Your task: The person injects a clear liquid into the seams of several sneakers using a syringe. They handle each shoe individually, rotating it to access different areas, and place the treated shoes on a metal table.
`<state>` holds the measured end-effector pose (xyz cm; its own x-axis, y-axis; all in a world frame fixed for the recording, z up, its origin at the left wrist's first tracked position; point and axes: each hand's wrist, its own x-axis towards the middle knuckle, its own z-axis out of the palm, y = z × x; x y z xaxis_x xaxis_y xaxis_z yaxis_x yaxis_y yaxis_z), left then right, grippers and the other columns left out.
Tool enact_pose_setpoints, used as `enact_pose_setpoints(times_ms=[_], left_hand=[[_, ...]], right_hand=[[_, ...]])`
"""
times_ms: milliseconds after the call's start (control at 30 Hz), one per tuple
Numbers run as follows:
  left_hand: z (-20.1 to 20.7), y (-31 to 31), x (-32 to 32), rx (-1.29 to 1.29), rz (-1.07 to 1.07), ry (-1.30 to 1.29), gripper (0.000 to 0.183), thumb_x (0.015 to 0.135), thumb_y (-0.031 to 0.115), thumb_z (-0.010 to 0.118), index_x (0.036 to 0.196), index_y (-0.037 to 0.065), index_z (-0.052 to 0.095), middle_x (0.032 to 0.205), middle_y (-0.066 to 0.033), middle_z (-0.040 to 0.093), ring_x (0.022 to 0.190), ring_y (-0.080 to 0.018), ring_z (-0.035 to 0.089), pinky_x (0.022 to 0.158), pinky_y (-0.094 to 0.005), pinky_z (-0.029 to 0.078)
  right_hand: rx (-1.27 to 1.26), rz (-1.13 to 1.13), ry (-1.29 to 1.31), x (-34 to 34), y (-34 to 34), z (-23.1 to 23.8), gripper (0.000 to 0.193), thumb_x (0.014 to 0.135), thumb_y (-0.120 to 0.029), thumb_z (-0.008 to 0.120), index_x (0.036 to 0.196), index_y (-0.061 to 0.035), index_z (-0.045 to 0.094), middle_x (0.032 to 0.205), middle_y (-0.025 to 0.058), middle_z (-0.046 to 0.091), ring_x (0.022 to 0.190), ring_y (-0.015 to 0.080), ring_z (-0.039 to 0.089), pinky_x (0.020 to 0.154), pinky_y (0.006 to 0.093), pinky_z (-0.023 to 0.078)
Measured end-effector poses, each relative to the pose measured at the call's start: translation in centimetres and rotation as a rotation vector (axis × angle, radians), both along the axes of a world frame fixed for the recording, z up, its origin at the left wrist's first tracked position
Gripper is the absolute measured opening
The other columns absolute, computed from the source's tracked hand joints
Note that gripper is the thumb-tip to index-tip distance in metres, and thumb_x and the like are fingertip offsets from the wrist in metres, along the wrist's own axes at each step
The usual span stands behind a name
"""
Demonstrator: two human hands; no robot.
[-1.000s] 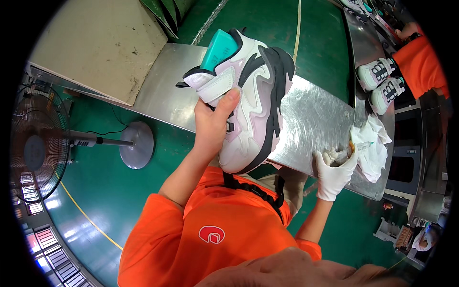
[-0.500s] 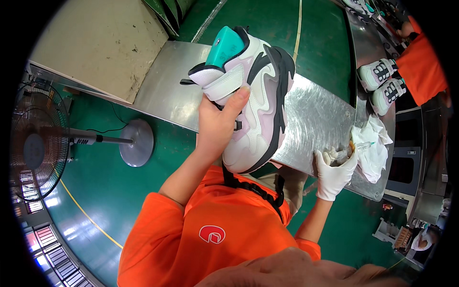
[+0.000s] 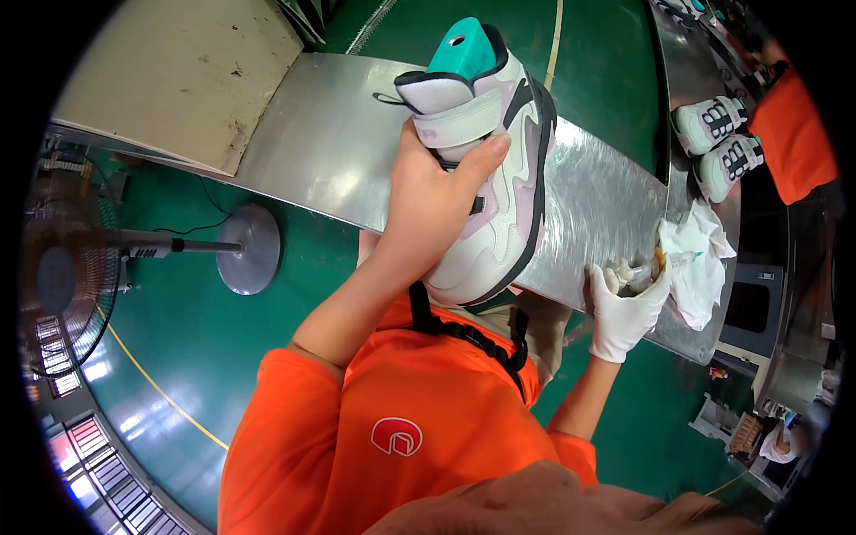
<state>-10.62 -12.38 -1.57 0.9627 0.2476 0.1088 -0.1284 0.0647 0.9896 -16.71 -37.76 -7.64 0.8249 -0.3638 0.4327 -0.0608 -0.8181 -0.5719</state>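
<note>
Over the near edge of the metal table (image 3: 593, 192), my left hand (image 3: 437, 192) grips a white-and-lilac sneaker (image 3: 495, 241), teal shoe last (image 3: 464, 58) already inside, strap (image 3: 464, 125) laid across; any unfinished spot I can't make out. My gloved right hand (image 3: 621, 316) curls around a green-tipped applicator (image 3: 681, 258).

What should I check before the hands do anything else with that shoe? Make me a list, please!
1. Left hand grips the shoe: ok, it is wrapped around the front.
2. Green block sits in the shoe's opening: ok, its top sticks out.
3. Strap is fastened: cannot tell; it lies across the front.
4. Both hands wear gloves: not ok; the right hand has a white one, the left is bare.
5. Right hand firmly holds the clear tube: cannot tell, fingers hide part of it.
6. White cloth is on the metal table: ok.
</note>
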Motion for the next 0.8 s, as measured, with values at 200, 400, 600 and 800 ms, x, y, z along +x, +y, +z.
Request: enact_pose_setpoints(times_ms=[200,400,600,800], left_hand=[[0.2,-0.4,0.4,0.013,-0.03,-0.007,0.059,0.086,0.022,0.074,0.126,-0.009,0.043,0.115,-0.0148,0.061,0.104,-0.0187,0.06,0.09,-0.0315,0.049],[-0.7,-0.1,0.6,-0.001,-0.046,-0.051,0.05,0.09,0.02,0.07,0.126,-0.006,0.048,0.114,-0.0126,0.063,0.102,-0.0172,0.06,0.09,-0.0307,0.049],[-0.7,-0.1,0.6,0.003,-0.047,-0.065,0.047,0.091,0.02,0.068,0.127,-0.005,0.05,0.114,-0.011,0.063,0.101,-0.0163,0.061,0.09,-0.0302,0.048],[-0.3,0.5,0.5,-0.04,-0.047,0.004,0.043,0.093,0.019,0.065,0.126,-0.005,0.052,0.113,-0.0099,0.064,0.1,-0.0153,0.06,0.088,-0.029,0.048]], right_hand=[[0.032,0.024,-0.011,0.0,-0.2,-0.2,0.095,0.057,-0.022,0.092,0.135,0.0038,0.043,0.12,0.0188,0.056,0.105,0.0301,0.059,0.093,0.0405,0.046],[-0.011,0.038,-0.031,0.1,-0.3,-0.3,0.096,0.056,-0.023,0.092,0.134,0.0044,0.044,0.12,0.0191,0.056,0.104,0.0305,0.06,0.093,0.0408,0.046],[0.005,0.032,-0.022,0.1,-0.4,-0.3,0.097,0.056,-0.024,0.092,0.135,0.0041,0.043,0.12,0.0193,0.056,0.107,0.0313,0.058,0.094,0.0412,0.046],[-0.036,-0.005,-0.002,0.2,-0.6,-0.7,0.099,0.055,-0.028,0.092,0.136,0.0032,0.043,0.121,0.0207,0.056,0.11,0.0339,0.057,0.096,0.0427,0.045]])
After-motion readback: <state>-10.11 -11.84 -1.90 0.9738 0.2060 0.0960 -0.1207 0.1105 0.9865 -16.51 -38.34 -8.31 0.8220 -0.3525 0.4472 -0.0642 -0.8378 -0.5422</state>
